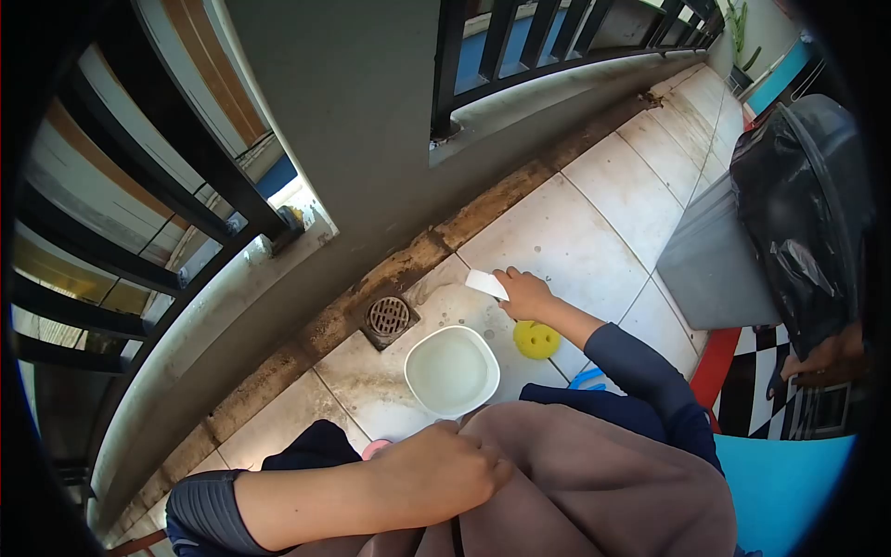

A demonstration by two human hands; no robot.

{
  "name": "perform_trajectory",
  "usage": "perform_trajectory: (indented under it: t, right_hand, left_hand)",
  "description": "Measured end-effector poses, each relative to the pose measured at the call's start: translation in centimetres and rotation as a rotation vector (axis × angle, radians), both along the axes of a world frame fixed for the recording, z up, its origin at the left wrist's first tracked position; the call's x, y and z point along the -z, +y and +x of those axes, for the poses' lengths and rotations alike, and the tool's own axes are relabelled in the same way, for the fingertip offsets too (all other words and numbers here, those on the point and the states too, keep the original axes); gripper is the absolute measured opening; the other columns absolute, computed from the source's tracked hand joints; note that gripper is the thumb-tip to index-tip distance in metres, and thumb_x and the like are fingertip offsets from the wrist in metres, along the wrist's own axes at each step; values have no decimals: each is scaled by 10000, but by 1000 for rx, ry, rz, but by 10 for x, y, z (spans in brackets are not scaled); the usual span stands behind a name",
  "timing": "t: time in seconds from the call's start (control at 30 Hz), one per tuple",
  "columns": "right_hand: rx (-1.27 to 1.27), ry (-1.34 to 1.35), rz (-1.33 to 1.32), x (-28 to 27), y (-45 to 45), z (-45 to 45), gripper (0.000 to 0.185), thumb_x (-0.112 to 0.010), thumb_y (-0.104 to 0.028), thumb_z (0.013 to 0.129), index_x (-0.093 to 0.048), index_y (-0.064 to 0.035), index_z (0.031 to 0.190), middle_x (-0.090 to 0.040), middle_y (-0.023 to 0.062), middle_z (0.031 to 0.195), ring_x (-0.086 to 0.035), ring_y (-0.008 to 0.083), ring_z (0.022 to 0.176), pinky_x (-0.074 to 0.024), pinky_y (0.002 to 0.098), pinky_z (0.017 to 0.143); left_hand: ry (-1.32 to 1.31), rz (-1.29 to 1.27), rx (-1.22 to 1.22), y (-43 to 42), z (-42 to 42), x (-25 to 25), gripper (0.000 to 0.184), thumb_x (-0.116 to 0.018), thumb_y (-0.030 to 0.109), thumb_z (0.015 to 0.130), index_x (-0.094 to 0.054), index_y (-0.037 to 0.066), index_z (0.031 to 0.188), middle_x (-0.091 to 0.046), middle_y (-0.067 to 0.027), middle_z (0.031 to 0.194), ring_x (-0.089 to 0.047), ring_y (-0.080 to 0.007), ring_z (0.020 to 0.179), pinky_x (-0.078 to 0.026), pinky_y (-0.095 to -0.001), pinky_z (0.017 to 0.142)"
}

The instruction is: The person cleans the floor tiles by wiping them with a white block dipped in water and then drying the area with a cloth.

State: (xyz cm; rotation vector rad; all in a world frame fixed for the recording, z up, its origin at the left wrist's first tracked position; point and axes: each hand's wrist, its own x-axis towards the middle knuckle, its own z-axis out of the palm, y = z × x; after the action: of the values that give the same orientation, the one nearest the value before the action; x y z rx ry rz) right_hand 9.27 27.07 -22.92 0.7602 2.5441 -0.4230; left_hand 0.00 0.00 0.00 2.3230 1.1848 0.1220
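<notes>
We seem to be at a holding step: our right hand (pixel 527 295) grips a white block (pixel 484 285) near the floor's (pixel 594 218) wall edge, beyond the basin (pixel 497 373). Moving it would call for clearing the rim. We cannot tell whether our curled left hand (pixel 455 469) holds anything.

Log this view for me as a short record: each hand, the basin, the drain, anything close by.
left hand: curled closed over the brown cloth; grip on it unclear
right hand: holding a small white piece near the floor
basin: white, on the tiles, clear liquid inside
drain: round grate, beside the basin, uncovered
yellow item: round, with holes, below the right wrist
bin: grey, black liner
</notes>
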Motion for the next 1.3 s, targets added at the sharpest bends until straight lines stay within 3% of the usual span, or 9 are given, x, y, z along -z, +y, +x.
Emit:
perform_trajectory:
  t: [0.07, 0.17, 0.27, 0.37, 0.57, 0.87, 1.07, 1.17, 1.3]
  right_hand:
    - [1, 42, -8, 5, 5, 5, 603, -618, -207, 754, -336, -72, 1270, -475, 204, 1168, -542, 363, 1011, -469, 430, 845]
    - [-4, -16, -53, 27, 3, 2, 639, -568, -215, 774, -294, -137, 1346, -508, 212, 1106, -565, 362, 957, -474, 435, 826]
    - [-62, -37, -20, 11, -12, -8, 737, -546, -241, 786, -174, -266, 1422, -536, 205, 1011, -586, 364, 875, -491, 435, 767]
    - [-96, 0, 46, 29, -5, -28, 757, -522, -257, 805, -101, -354, 1427, -533, 208, 1028, -594, 356, 858, -500, 430, 739]
    - [-116, 32, 142, 39, 7, -74, 730, -511, -237, 823, -117, -317, 1433, -534, 208, 1041, -603, 338, 839, -502, 413, 744]
    - [-139, -147, 141, 24, -20, -14, 758, -530, -231, 817, -102, -314, 1437, -530, 200, 1049, -609, 331, 820, -527, 417, 668]
    - [-94, -17, 169, 35, -2, -59, 723, -498, -169, 810, -158, -303, 1433, -526, 188, 1078, -596, 330, 881, -507, 396, 730]
    - [-105, -4, 136, 36, 6, -70, 725, -502, -188, 820, -138, -302, 1436, -523, 191, 1081, -595, 333, 880, -506, 396, 738]
    - [-105, -91, 112, 29, -18, -28, 740, -520, -226, 826, -111, -298, 1438, -521, 202, 1083, -601, 339, 858, -510, 410, 725]
  left_hand:
    - [0, 37, -4, -2, 1, 3, 127, -503, 196, 860, -518, 70, 858, -528, -30, 706, -580, -183, 640, -433, -298, 548]
    - [6, -43, 8, -1, -7, 6, 132, -498, 197, 864, -514, 66, 855, -527, -30, 704, -572, -183, 629, -428, -297, 544]
    - [6, -50, -8, -2, -12, 10, 136, -500, 201, 864, -517, 67, 866, -527, -34, 705, -569, -189, 626, -430, -303, 546]
    - [-27, -84, -14, -3, -17, 15, 146, -503, 207, 865, -518, 63, 877, -527, -38, 705, -570, -194, 628, -433, -310, 545]
    - [6, -75, -63, -7, -27, 19, 112, -524, 171, 836, -521, 59, 848, -525, -34, 687, -571, -188, 627, -436, -304, 541]
    - [-58, 42, -63, -8, -28, 13, 119, -561, 118, 732, -519, 55, 824, -521, -16, 686, -568, -147, 659, -423, -271, 539]
    - [-64, -15, -21, -8, -29, 18, 144, -564, 124, 736, -513, 51, 850, -528, -21, 695, -574, -161, 662, -422, -282, 535]
    - [-90, -48, -87, -9, -33, 15, 92, -573, 80, 704, -576, 32, 783, -604, -66, 663, -609, -198, 661, -456, -293, 575]
    - [-57, -5, -80, -16, -31, 14, 103, -571, 107, 717, -560, 42, 796, -581, -43, 671, -596, -176, 659, -446, -284, 556]
